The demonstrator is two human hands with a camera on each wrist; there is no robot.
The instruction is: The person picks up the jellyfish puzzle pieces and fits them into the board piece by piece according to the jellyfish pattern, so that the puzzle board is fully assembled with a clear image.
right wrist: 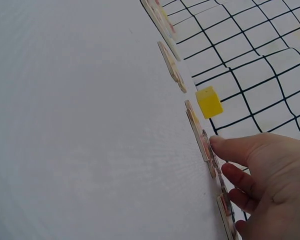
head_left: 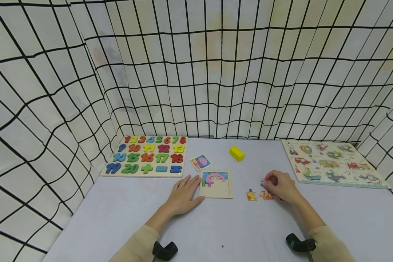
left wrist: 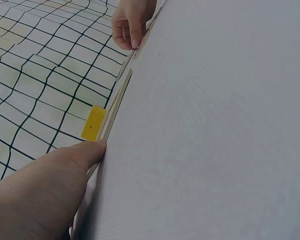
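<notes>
The left hand (head_left: 183,194) lies flat with fingers spread, its fingertips and thumb at the left edge of a small wooden puzzle tray (head_left: 216,194). A pink sea-animal picture (head_left: 215,177) fills the tray's upper part; its lower part is bare wood. To the right, the right hand (head_left: 281,186) pinches a purplish jigsaw piece (head_left: 263,183) between thumb and curled fingers, low over the table. A yellow jigsaw piece (head_left: 251,195) and a red-and-yellow jigsaw piece (head_left: 266,195) lie beside it. The right wrist view shows the thumb (right wrist: 230,147) against the pieces, seen edge-on.
Behind the tray are a small picture card (head_left: 200,162) and a yellow block (head_left: 237,154). A number puzzle board (head_left: 154,169) lies at the back left, a vehicle-and-toy picture board (head_left: 340,182) at the back right. Black netting (head_left: 196,85) over white walls encloses the table (head_left: 216,229).
</notes>
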